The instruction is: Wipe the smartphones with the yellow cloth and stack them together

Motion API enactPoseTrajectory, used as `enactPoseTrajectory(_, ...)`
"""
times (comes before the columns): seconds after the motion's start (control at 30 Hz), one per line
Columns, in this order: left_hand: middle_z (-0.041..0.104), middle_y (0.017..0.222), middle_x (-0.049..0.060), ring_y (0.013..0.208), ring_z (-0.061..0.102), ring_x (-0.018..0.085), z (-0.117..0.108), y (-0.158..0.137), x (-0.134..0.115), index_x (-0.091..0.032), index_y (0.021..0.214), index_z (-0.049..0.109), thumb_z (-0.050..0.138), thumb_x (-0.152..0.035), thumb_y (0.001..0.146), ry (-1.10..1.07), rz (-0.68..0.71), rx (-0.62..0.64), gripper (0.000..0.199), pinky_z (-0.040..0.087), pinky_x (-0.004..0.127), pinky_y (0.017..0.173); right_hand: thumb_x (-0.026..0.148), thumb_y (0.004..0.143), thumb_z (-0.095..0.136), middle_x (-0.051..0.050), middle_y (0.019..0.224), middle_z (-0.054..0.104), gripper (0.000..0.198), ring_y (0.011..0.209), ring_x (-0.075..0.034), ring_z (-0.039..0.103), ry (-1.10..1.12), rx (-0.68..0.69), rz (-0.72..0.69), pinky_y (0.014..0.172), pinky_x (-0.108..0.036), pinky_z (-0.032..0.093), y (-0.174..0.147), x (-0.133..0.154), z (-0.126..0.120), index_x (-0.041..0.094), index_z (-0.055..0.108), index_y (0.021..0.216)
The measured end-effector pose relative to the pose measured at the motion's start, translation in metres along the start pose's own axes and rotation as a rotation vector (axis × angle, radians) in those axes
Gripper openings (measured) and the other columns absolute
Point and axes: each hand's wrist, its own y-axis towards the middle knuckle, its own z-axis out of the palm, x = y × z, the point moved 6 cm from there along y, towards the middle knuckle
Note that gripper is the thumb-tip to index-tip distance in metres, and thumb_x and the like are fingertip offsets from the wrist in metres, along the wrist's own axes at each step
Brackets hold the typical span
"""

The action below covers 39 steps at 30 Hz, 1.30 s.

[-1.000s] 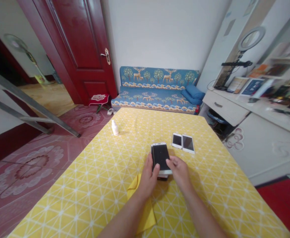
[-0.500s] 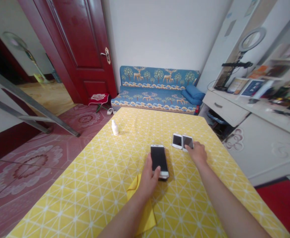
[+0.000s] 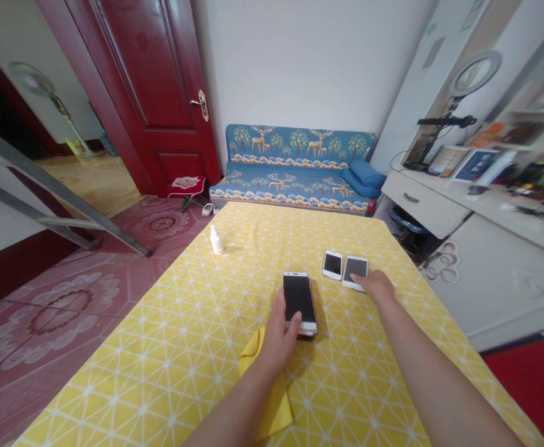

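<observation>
In the middle of the yellow patterned tablecloth (image 3: 197,347), my left hand (image 3: 282,332) grips the near left side of a white-framed smartphone (image 3: 299,301). Its thumb lies over the dark screen's lower edge. At least one more phone shows beneath, making a small stack. Further right, my right hand (image 3: 378,287) has its thumb on the front of another white smartphone (image 3: 355,270); its other fingers are mostly hidden at the phone's right side. Just left of that one lies a smaller white smartphone (image 3: 332,264), untouched. A folded yellow cloth (image 3: 274,403) is partly under my left forearm.
A small white bottle (image 3: 217,240) stands at the table's far left. Behind the table is a blue patterned sofa (image 3: 295,177). A white cabinet (image 3: 495,273) runs along the right, and a metal ladder (image 3: 81,220) leans into view at the left.
My right hand and the smartphone under its thumb have shifted slightly right and nearer, widening the gap to the smaller phone. My left hand and the stack stay put.
</observation>
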Motion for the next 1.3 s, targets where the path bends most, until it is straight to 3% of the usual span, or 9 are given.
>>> enactPoseTrajectory(0.23,0.025,0.156,0.008,0.144,0.02,0.021,-0.001,-0.002,-0.002,-0.022,0.148,0.026,0.039,-0.047,0.093,-0.019,-0.039,-0.015,0.062,0.013,0.04,0.119,0.054,0.084,0.044,-0.017,0.098,0.071,0.052,0.087,-0.028,0.068,0.483,-0.105,-0.13,0.065,-0.032,0.052,-0.077,0.005,0.013,0.01,0.063,0.103)
enactPoseTrajectory(0.3,0.025,0.156,0.006,0.143,0.021,0.021,-0.002,-0.002,-0.005,-0.024,0.147,0.027,0.038,-0.047,0.093,-0.043,-0.025,-0.022,0.059,0.013,0.04,0.119,0.06,0.078,0.051,-0.012,0.096,0.072,0.053,0.085,-0.026,0.069,0.596,-0.01,-0.223,0.064,-0.031,0.053,-0.106,0.022,0.02,0.014,0.064,0.103)
enactPoseTrajectory(0.47,0.027,0.155,0.007,0.143,0.022,0.023,-0.005,-0.001,-0.01,-0.024,0.147,0.03,0.037,-0.048,0.093,-0.077,-0.04,-0.015,0.059,0.015,0.042,0.118,0.05,0.074,0.063,-0.009,0.087,0.074,0.038,0.079,-0.025,0.07,0.776,0.442,-0.444,0.075,-0.037,0.054,-0.16,0.063,0.042,0.017,0.066,0.094)
enactPoseTrajectory(0.7,0.029,0.154,0.008,0.143,0.02,0.024,-0.004,-0.001,-0.011,-0.023,0.144,0.035,0.042,-0.049,0.091,-0.083,-0.023,-0.011,0.06,0.014,0.042,0.118,0.042,0.075,0.059,-0.005,0.071,0.072,0.028,0.067,-0.023,0.069,0.693,0.46,-0.441,0.062,-0.033,0.053,-0.176,0.068,0.052,0.018,0.065,0.09)
enactPoseTrajectory(0.8,0.029,0.154,0.009,0.143,0.02,0.024,-0.003,-0.001,-0.01,-0.023,0.144,0.035,0.043,-0.047,0.091,-0.06,-0.026,-0.014,0.059,0.013,0.041,0.118,0.044,0.075,0.059,-0.003,0.064,0.07,0.027,0.062,-0.022,0.067,0.562,0.417,-0.451,0.055,-0.03,0.05,-0.172,0.068,0.046,0.019,0.067,0.084)
enactPoseTrajectory(0.93,0.03,0.154,0.008,0.143,0.021,0.023,-0.001,-0.001,-0.007,-0.023,0.145,0.032,0.045,-0.044,0.091,-0.072,-0.017,-0.02,0.06,0.014,0.041,0.118,0.052,0.08,0.054,-0.004,0.075,0.072,0.034,0.076,-0.022,0.069,0.055,0.226,-0.475,0.067,-0.03,0.049,-0.137,0.072,0.032,0.023,0.067,0.069)
enactPoseTrajectory(1.03,0.029,0.154,0.007,0.143,0.021,0.022,-0.001,0.0,-0.006,-0.022,0.146,0.031,0.044,-0.043,0.091,-0.068,-0.007,-0.018,0.06,0.014,0.04,0.118,0.05,0.082,0.055,-0.01,0.102,0.069,0.033,0.096,-0.027,0.066,-0.176,0.133,-0.341,0.078,-0.032,0.049,-0.095,0.075,0.029,0.021,0.067,0.092)
enactPoseTrajectory(1.13,0.027,0.155,0.008,0.143,0.02,0.023,-0.001,0.0,-0.005,-0.021,0.147,0.03,0.044,-0.042,0.091,-0.044,-0.022,-0.011,0.061,0.013,0.041,0.119,0.053,0.082,0.054,-0.024,0.125,0.054,0.058,0.108,-0.035,0.06,-0.241,0.061,-0.225,0.083,-0.042,0.049,-0.061,0.08,0.034,0.011,0.054,0.121)
enactPoseTrajectory(1.3,0.027,0.155,0.009,0.143,0.021,0.023,-0.002,-0.001,-0.008,-0.019,0.147,0.029,0.043,-0.042,0.092,-0.032,-0.031,-0.002,0.061,0.014,0.042,0.119,0.058,0.071,0.064,-0.027,0.127,0.051,0.073,0.114,-0.036,0.057,-0.3,0.061,-0.126,0.088,-0.043,0.048,-0.032,0.088,0.044,0.008,0.051,0.124)
